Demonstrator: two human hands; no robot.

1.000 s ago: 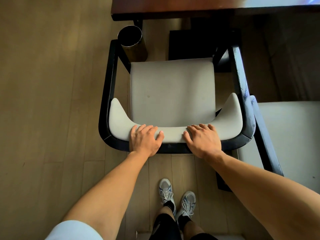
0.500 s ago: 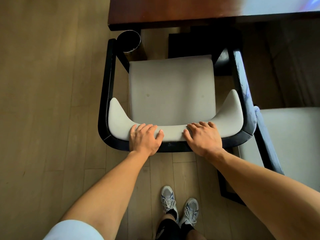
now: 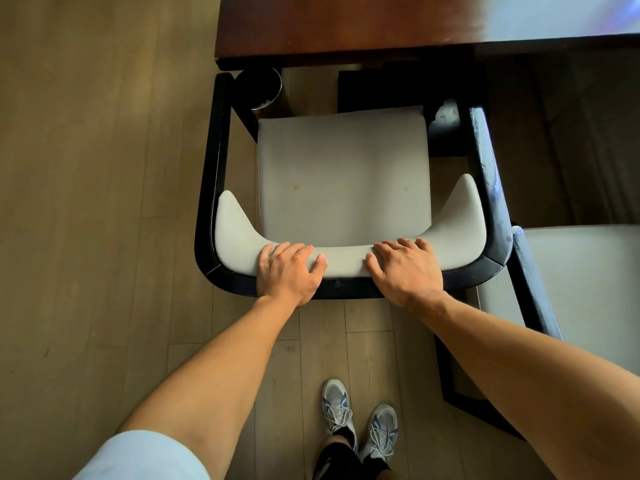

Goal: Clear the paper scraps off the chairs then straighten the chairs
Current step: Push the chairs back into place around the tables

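A black-framed chair with a grey seat (image 3: 343,178) stands below me, facing the dark wooden table (image 3: 346,26). No paper scraps show on its seat. My left hand (image 3: 289,271) and my right hand (image 3: 405,271) both grip the top of its padded backrest, with the fingers curled over the inner side of the cushion and the palms on the black frame. The front of the chair lies close to the table's edge. A second grey chair (image 3: 581,289) stands right beside it; its black arm almost touches the first chair's corner.
A dark round bin (image 3: 259,88) sits on the floor at the chair's front left corner, partly under the table edge. Wooden floor stretches away on the left. My feet in grey trainers (image 3: 360,420) stand behind the chair.
The chair has slid forward toward the table under both hands. The bin now sits partly beneath the table edge. My grip is unchanged.
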